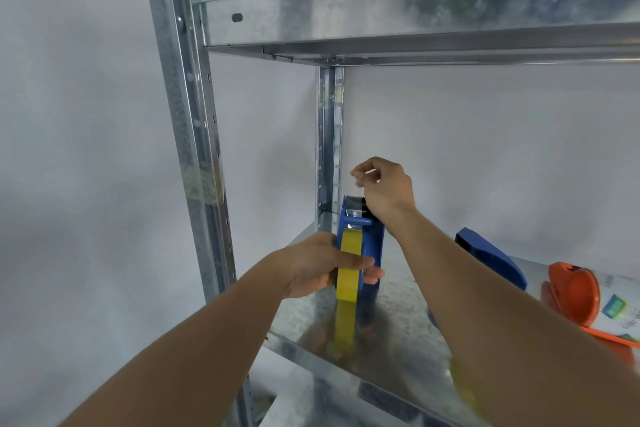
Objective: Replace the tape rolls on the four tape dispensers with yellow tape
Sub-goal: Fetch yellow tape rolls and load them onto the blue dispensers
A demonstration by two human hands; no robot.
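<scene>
A blue tape dispenser (375,236) stands on the metal shelf (391,340) near its back left corner. A yellow tape roll (349,265) sits in it. My left hand (318,267) grips the dispenser and the roll from the left side. My right hand (384,189) is above the dispenser's far end, pinching the thin end of the tape between thumb and fingers. A second blue dispenser (491,260) lies further right on the shelf, partly hidden behind my right forearm.
An orange dispenser (571,295) with a printed roll lies at the right edge of the shelf. An upper shelf (415,21) hangs overhead. Metal uprights (187,114) stand at the left and at the back corner (329,135). A white wall is behind.
</scene>
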